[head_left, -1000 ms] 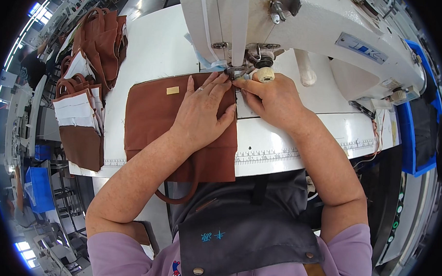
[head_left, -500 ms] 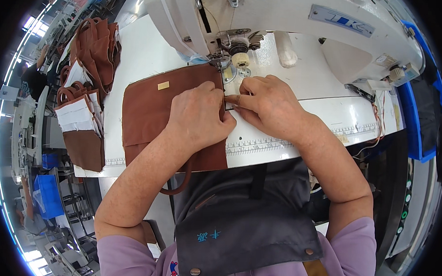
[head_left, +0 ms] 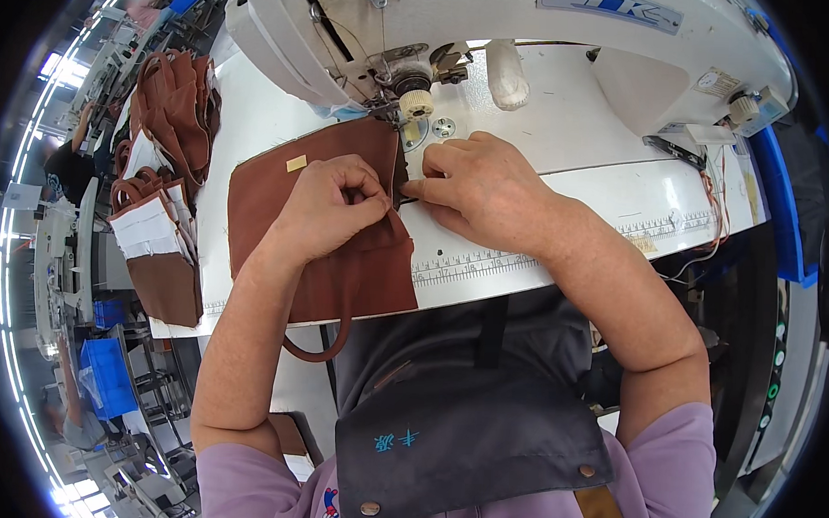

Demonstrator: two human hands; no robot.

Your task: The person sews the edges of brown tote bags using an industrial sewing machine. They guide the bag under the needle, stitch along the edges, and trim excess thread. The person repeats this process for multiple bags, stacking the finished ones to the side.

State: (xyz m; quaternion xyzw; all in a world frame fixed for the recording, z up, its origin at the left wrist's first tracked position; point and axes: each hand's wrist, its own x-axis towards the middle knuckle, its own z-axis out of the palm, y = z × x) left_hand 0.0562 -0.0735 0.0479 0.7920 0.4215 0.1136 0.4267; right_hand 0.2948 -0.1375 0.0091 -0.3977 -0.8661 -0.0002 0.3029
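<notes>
A brown bag panel with a small yellow patch lies on the white table under the sewing machine head, its strap loop hanging over the front edge. My left hand is closed on the panel, with thumb and fingers gathering a fold near its right side. My right hand rests just right of the panel, index finger reaching its right edge and the other fingers curled; whether it grips anything is hidden. The presser foot area is just beyond both hands, at the panel's top right corner.
Stacked brown bag pieces with handles and white lining lie at the left. A blue bin stands beyond the table's right end, near loose wires. Farther left are other workstations, co-workers and another blue bin.
My left hand has moved down and left, away from the presser foot, and now bunches the panel's right side. My right hand has shifted down from the needle area. The machine sits farther left in view.
</notes>
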